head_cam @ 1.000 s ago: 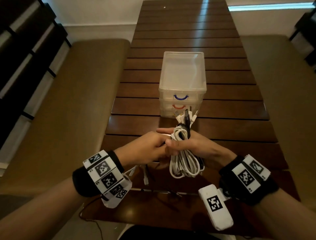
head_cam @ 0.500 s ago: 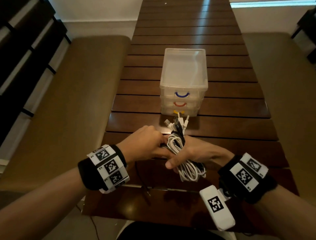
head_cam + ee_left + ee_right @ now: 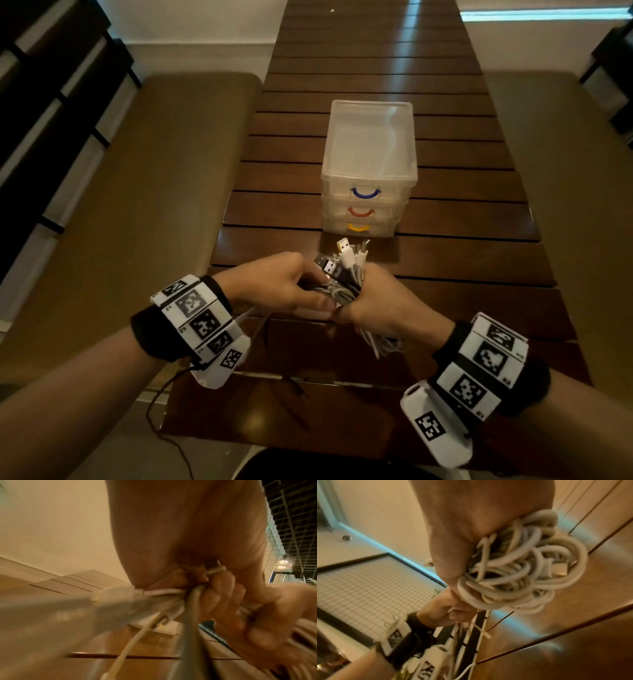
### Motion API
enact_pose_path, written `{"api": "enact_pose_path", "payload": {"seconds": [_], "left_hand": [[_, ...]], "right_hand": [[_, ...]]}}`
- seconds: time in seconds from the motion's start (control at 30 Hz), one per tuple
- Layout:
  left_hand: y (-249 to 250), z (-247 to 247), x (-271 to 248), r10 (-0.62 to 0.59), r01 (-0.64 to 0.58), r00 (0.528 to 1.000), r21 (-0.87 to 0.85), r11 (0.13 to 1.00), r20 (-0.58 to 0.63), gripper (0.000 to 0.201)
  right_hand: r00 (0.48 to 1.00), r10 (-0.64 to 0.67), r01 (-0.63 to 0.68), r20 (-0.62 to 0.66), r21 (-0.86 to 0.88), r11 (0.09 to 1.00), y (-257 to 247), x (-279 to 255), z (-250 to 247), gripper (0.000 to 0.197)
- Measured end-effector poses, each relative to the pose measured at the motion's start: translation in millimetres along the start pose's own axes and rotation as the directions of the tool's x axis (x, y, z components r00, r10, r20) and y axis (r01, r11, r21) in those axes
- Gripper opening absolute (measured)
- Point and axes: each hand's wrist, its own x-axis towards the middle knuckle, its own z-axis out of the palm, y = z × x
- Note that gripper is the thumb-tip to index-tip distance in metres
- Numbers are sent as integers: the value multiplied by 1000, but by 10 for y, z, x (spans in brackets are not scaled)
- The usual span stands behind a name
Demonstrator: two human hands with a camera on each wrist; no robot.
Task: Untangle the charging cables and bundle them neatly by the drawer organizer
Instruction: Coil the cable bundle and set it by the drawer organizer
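Observation:
A bundle of white and dark charging cables (image 3: 346, 284) is held just above the wooden table, a little in front of the clear drawer organizer (image 3: 370, 171). My right hand (image 3: 376, 301) grips the coiled loops (image 3: 518, 572), which hang out below the fist. My left hand (image 3: 291, 284) pinches loose cable strands (image 3: 164, 592) at the bundle's left side, its fingers curled around them. Several USB plugs (image 3: 346, 253) stick up out of the bundle toward the organizer. A few loose ends trail down under my left wrist.
The organizer has three drawers with blue (image 3: 365, 193), red and yellow handles, all closed. The slatted table (image 3: 376, 51) runs away from me. Padded benches (image 3: 137, 205) flank it on both sides. A thin black wire (image 3: 164, 411) hangs off the table's near left edge.
Both hands have turned the bundle so the loops now hang lower behind my right hand and the plugs fan out higher. My left hand has closed in tighter on the strands.

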Motion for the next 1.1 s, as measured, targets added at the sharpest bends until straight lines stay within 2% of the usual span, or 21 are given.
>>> {"api": "enact_pose_path", "payload": {"seconds": [0.03, 0.13, 0.23, 0.27, 0.33, 0.4, 0.57, 0.73, 0.83, 0.9, 1.0, 1.1], "left_hand": [[7, 10, -11, 0, 0, 1000, -17, 1000, -8, 16], [27, 73, -35, -3, 2, 998, -27, 1000, -58, 11], [-9, 45, -23, -28, 28, 992, 1, 1000, -123, 32], [-30, 22, -27, -36, 38, 991, 7, 999, -126, 34], [-67, 18, -42, -43, 39, 995, -48, 998, -95, 29], [-96, 110, -52, -34, 13, 994, -182, 983, -109, 20], [-33, 510, -29, -101, -65, 935, -445, 893, -339, 31], [94, 710, 17, -144, -176, 890, -618, 766, -432, 42], [193, 732, 61, -133, -251, 863, -642, 724, -488, 37], [241, 717, 82, -142, -252, 862, -656, 712, -486, 38], [272, 705, 110, -155, -193, 914, -738, 646, -375, 48], [277, 728, 154, -193, -152, 909, -725, 672, -369, 65]], "right_hand": [[1000, -2, 2, -29, -6, 1000, 9, -7, -8, 23], [997, -2, -2, -77, -56, 998, 14, -13, -47, 16], [991, 22, -24, -133, -17, 1000, 47, -11, -91, 29], [987, 31, -28, -157, 23, 999, 68, -6, -105, 28], [984, 51, -33, -172, 103, 994, 98, -3, -129, 16], [982, 59, -27, -177, 180, 983, 116, 4, -149, 16], [986, 57, 12, -156, 407, 914, 111, -30, -203, 26], [994, 25, 30, -102, 501, 865, 97, -45, -183, 26], [997, 7, 38, -77, 567, 823, 91, -47, -134, 39], [994, 6, 61, -110, 593, 803, 90, -65, -102, 43], [984, 10, 92, -178, 555, 827, 113, -82, -81, 40], [979, -8, 114, -204, 515, 850, 122, -67, -30, 47]]}}
